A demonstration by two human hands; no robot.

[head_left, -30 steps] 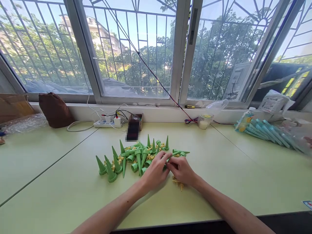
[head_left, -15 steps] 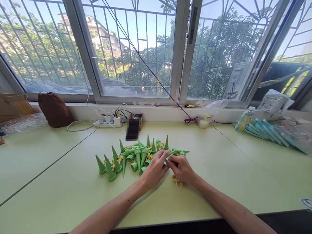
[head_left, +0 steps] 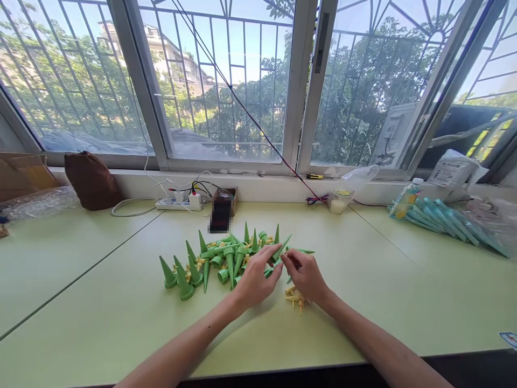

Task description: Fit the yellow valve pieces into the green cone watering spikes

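My left hand is curled round a green plastic cone-shaped spike, whose tip points up and to the right between finger and thumb. Close beside it, my right hand is closed in a pinch near the spike's lower end; whatever sits between those fingertips is too small to make out. A pile of green spikes lies behind and to the left of my hands, with small yellow pieces mixed in. Several more spikes stand point-up at the pile's left end. Small yellow plastic fittings lie under my right hand.
Along the window sill stand a brown cloth bag, a white power strip, a small box and a plastic cup. At the right lie a bottle and light-blue packets.
My right hand has lifted slightly, pulling its fingertips up and a little right. My left hand has opened a bit, and the spike in it now points more upward.
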